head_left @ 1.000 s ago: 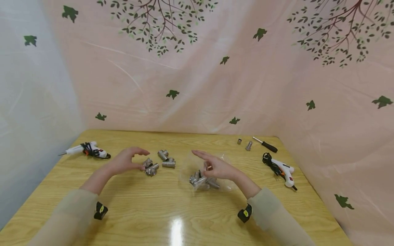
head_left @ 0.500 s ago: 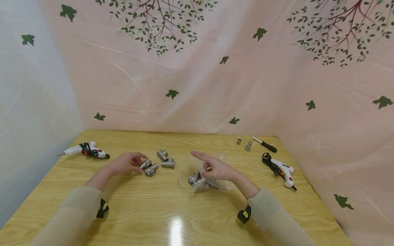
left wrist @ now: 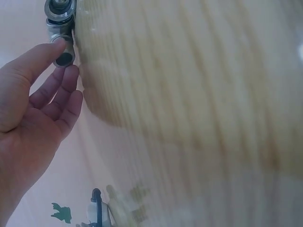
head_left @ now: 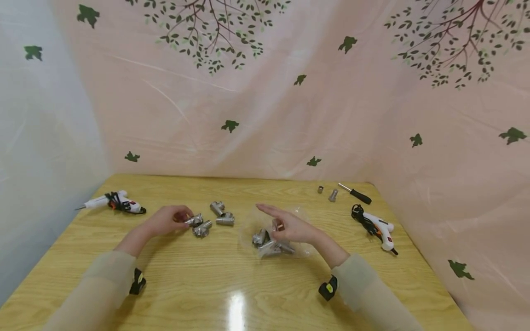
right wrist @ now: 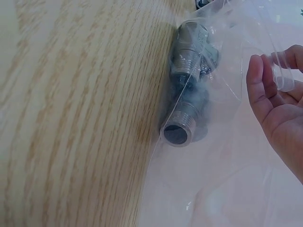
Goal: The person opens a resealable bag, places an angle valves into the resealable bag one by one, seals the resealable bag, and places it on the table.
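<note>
Your left hand grips a metal pipe fitting, thumb and fingers spread only to its thickness, left of the tabletop's middle. Three loose fittings lie rightward, towards the far edge. You look partway through bagging: several fittings sit inside the clear bag, four remain outside. Your right hand seems to pinch the bag's mouth, thumb and fingers slightly parted.

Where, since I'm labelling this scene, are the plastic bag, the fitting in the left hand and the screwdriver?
Plastic bag [right wrist: 226, 84], right wrist view, clear film.
Fitting [head_left: 194, 220], head view, metal body.
Screwdriver [head_left: 359, 196], head view, black handle.
</note>
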The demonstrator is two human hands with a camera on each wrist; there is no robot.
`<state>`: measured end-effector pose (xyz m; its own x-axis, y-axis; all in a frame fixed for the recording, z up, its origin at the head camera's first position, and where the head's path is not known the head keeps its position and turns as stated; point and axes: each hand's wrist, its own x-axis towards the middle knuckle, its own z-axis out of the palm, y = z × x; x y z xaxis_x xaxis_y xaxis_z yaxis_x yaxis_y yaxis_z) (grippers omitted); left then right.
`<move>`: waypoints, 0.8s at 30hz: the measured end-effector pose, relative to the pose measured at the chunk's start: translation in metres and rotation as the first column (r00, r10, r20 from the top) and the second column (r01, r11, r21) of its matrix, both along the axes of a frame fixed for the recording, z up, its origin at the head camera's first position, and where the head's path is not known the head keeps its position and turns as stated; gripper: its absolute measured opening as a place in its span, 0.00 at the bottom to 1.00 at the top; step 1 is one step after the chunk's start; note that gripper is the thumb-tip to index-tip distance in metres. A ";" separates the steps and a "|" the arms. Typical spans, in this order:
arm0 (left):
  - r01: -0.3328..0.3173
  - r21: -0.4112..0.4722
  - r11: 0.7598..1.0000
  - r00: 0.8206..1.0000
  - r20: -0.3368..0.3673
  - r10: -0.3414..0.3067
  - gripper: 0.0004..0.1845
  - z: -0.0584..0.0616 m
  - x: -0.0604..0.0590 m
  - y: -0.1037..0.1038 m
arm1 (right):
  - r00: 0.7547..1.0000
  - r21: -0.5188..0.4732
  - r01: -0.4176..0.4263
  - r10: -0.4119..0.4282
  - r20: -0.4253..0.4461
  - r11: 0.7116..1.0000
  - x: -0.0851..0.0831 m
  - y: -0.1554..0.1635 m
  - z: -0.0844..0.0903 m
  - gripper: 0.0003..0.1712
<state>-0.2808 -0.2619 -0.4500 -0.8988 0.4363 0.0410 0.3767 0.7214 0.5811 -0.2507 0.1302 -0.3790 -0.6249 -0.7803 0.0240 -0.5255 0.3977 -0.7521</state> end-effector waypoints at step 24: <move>-0.112 0.052 0.992 0.980 -0.160 0.119 0.06 0.041 0.010 0.021 | 1.000 -0.013 0.010 -0.010 -0.001 1.000 0.002 -0.001 0.002 0.46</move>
<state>-0.2708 -0.2405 -0.4090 -0.9228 0.3248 0.2072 0.3845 0.7413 0.5501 -0.2483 0.1290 -0.3773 -0.6324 -0.7738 0.0351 -0.5226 0.3928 -0.7567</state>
